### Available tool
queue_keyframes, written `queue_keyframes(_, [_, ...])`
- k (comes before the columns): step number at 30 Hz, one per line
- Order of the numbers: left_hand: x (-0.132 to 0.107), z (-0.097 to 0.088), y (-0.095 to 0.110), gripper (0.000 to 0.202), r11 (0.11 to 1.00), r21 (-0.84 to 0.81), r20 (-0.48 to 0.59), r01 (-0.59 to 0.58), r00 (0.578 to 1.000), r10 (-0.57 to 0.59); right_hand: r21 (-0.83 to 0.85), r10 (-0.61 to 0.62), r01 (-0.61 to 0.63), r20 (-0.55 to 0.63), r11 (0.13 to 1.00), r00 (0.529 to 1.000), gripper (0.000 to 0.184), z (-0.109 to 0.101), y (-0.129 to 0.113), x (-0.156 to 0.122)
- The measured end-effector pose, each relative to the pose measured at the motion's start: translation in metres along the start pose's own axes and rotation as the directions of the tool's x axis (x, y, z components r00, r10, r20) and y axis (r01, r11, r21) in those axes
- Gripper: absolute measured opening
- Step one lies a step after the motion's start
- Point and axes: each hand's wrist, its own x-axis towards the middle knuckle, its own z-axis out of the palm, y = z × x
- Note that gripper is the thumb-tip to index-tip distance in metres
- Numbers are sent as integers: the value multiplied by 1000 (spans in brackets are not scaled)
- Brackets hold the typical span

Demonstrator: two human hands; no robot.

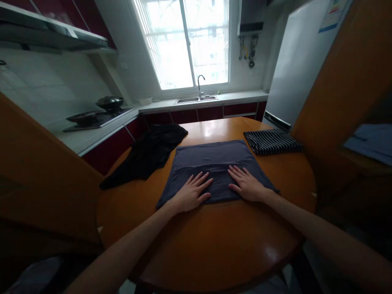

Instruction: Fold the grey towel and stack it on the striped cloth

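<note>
Folded cloth (211,163) under the hands: plain dark grey-blue. Crumpled garment (150,153) at left: black; folded piece (271,141) at right: black with thin white stripes. Table (214,241): glossy orange-brown wood.

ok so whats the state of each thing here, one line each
grey cloth: folded flat on the table, both hands pressing its near edge
left hand: open, palm down
right hand: open, palm down
black garment: crumpled, unfolded
striped cloth: folded
tap: no water seen running

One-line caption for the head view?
Both hands, left hand and right hand, press flat on a folded grey cloth on a round table.
</note>
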Motion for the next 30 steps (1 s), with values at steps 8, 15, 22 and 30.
queue_keyframes(8, [1,-2,-1,60,1000,-17,5,9,1000,-9,3,111,-111,-80,994,991,73,4,-37,34])
queue_keyframes(15, [0,1,-5,60,999,-33,0,17,1000,-17,42,138,-136,-41,990,990,69,9,-37,56])
queue_keyframes(22, [22,-6,5,65,998,-41,30,54,998,-53,17,383,-382,-30,924,923,68,2,-3,51])
queue_keyframes(30, [90,16,20,58,994,-36,-131,106,985,-110,-15,155,-157,-105,987,982,58,13,-39,66])
